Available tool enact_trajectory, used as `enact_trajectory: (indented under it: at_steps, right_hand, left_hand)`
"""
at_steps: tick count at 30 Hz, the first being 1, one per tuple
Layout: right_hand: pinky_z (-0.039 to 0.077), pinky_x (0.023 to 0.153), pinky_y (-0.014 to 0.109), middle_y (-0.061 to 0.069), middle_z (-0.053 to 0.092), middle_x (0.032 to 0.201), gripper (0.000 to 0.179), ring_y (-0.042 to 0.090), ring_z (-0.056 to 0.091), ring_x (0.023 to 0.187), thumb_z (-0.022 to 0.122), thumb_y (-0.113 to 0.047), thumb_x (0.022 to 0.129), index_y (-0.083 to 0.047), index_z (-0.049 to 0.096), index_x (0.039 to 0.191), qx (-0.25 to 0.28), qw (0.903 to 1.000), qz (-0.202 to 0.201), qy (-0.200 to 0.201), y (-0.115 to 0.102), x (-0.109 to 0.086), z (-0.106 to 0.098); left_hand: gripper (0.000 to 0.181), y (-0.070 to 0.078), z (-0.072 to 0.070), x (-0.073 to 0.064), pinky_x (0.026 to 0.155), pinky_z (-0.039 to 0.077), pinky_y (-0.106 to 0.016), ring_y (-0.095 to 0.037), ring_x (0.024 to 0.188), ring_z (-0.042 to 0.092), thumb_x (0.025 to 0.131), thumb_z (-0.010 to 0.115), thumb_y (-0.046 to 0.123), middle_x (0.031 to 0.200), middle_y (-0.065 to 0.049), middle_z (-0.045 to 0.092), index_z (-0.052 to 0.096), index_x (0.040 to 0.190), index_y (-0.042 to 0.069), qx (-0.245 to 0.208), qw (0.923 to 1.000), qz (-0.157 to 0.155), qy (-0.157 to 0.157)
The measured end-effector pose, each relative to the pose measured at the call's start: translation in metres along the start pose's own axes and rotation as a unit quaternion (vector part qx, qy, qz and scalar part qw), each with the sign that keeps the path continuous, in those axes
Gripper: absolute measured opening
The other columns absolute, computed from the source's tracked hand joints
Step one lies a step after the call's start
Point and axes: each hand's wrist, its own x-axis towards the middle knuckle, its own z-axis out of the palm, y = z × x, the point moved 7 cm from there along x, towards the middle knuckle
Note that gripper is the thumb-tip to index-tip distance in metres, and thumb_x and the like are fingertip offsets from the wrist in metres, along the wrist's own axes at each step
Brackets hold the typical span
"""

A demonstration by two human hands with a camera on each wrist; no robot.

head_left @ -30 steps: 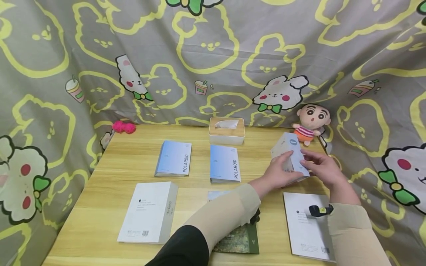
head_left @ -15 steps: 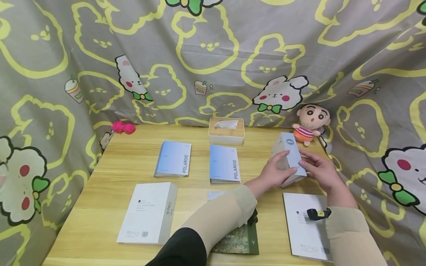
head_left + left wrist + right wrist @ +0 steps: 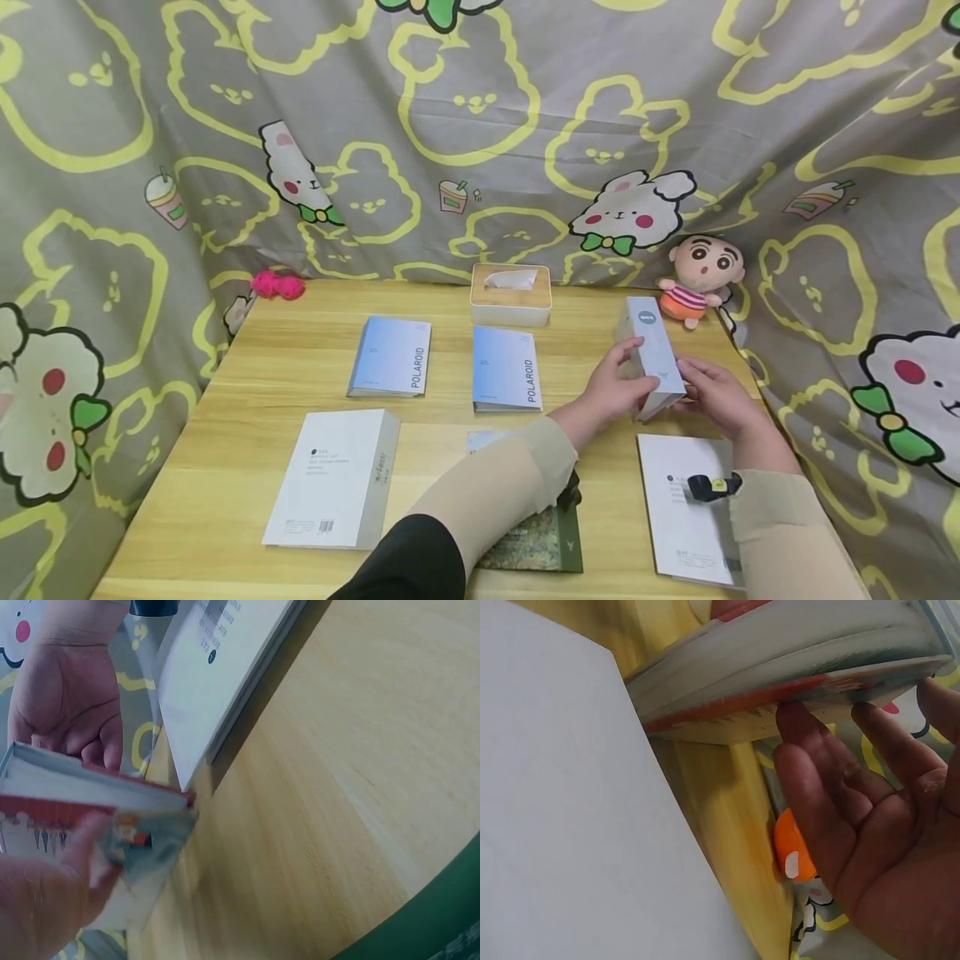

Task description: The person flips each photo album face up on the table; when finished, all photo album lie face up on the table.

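Note:
A thick photo album [image 3: 656, 350] with a pale blue spine stands spine up at the table's right side, held between both hands. My left hand [image 3: 609, 390] grips its left side, the thumb at the spine's edge. On the opposite side is my right hand [image 3: 722, 398], its fingertips touching the cover. In the left wrist view, the album [image 3: 154, 844] shows an illustrated red and blue-green cover, with the left hand [image 3: 41, 907] against it. The right wrist view shows its page edges [image 3: 772, 656] above the bent fingers of the right hand [image 3: 885, 847].
Two blue POLAROID albums [image 3: 394, 354] [image 3: 506, 367] lie mid-table, before a tissue box [image 3: 512, 310]. White books [image 3: 330, 475] [image 3: 690, 521] lie at front left and front right. A green album [image 3: 532, 542] is partly under the left forearm. A plush doll [image 3: 693, 279] sits behind the held album.
The held album has turned so its spine faces more upward and lies slightly farther left; less of its left cover shows. Both hands have shifted slightly left with it.

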Motion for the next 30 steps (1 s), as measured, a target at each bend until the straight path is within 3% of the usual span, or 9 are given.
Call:
enact_trajectory:
  at_steps: [4,7,12,15,19,23,27,30]
  right_hand:
    - [0.06,0.084,0.028,-0.026,0.066,0.111,0.059,0.001,0.068,0.098,0.05,-0.041,0.113,0.0,0.051,0.155,-0.026,0.9996,0.005,0.001,0.007,0.0,-0.002]
    - [0.061,0.086,0.031,-0.015,0.07,0.119,0.063,0.002,0.07,0.097,0.05,-0.034,0.114,0.012,0.04,0.155,-0.053,0.9986,0.003,-0.005,0.01,0.0,-0.002]
    - [0.062,0.086,0.035,0.023,0.068,0.133,0.063,0.008,0.072,0.096,0.049,-0.029,0.115,0.018,0.036,0.153,-0.113,0.9933,0.014,-0.022,0.011,0.002,-0.003]
    - [0.061,0.088,0.037,0.033,0.063,0.138,0.065,0.018,0.074,0.101,0.047,-0.032,0.115,0.017,0.035,0.155,-0.146,0.988,0.039,-0.033,0.013,0.004,-0.006]
    - [0.061,0.091,0.045,0.035,0.058,0.143,0.069,0.033,0.072,0.111,0.046,-0.038,0.115,0.016,0.033,0.156,-0.168,0.9827,0.068,-0.041,0.018,0.007,-0.01]
    - [0.06,0.091,0.047,0.033,0.06,0.14,0.073,0.032,0.071,0.109,0.049,-0.043,0.113,0.014,0.034,0.157,-0.176,0.9796,0.085,-0.044,0.023,0.009,-0.012]
    - [0.06,0.084,0.042,0.023,0.066,0.119,0.079,0.025,0.066,0.099,0.056,-0.048,0.11,0.012,0.036,0.157,-0.198,0.9748,0.095,-0.037,0.023,0.01,-0.012]
    - [0.057,0.079,0.038,0.021,0.063,0.115,0.082,0.028,0.061,0.096,0.06,-0.051,0.107,0.011,0.038,0.156,-0.222,0.9697,0.099,-0.022,0.022,0.01,-0.013]
  left_hand:
    - [0.064,-0.003,0.001,0.001,0.073,0.065,-0.051,-0.027,0.089,0.072,0.09,0.075,-0.006,0.15,-0.012,0.054,0.063,0.141,0.03,-0.053,0.9985,-0.004,-0.015]
    - [0.065,-0.006,0.002,0.002,0.071,0.065,-0.048,-0.028,0.084,0.073,0.089,0.074,-0.009,0.148,-0.009,0.057,0.063,0.141,0.029,-0.069,0.9975,-0.002,-0.016]
    - [0.066,-0.007,0.002,0.003,0.072,0.065,-0.042,-0.03,0.103,0.073,0.091,0.078,-0.006,0.146,-0.001,0.059,0.06,0.145,0.028,-0.065,0.9977,0.011,-0.017]
    - [0.069,-0.006,0.002,0.003,0.075,0.065,-0.039,-0.028,0.116,0.069,0.091,0.08,-0.003,0.147,-0.001,0.059,0.057,0.148,0.027,-0.053,0.9982,0.018,-0.02]
    - [0.069,-0.009,0.003,0.004,0.076,0.065,-0.04,-0.03,0.113,0.07,0.092,0.079,-0.005,0.145,-0.002,0.06,0.054,0.15,0.024,-0.06,0.9979,0.017,-0.021]
    - [0.073,-0.016,0.003,0.005,0.074,0.065,-0.045,-0.031,0.101,0.073,0.093,0.076,-0.008,0.15,-0.008,0.058,0.049,0.154,0.021,-0.056,0.9982,0.005,-0.02]
    - [0.082,-0.024,0.002,0.005,0.07,0.065,-0.049,-0.029,0.095,0.074,0.093,0.077,-0.006,0.16,-0.012,0.05,0.042,0.161,0.021,-0.024,0.9993,-0.02,-0.023]
    - [0.085,-0.026,0.0,0.005,0.07,0.064,-0.053,-0.026,0.091,0.072,0.093,0.079,0.0,0.16,-0.015,0.049,0.039,0.164,0.023,0.022,0.9988,-0.034,-0.026]
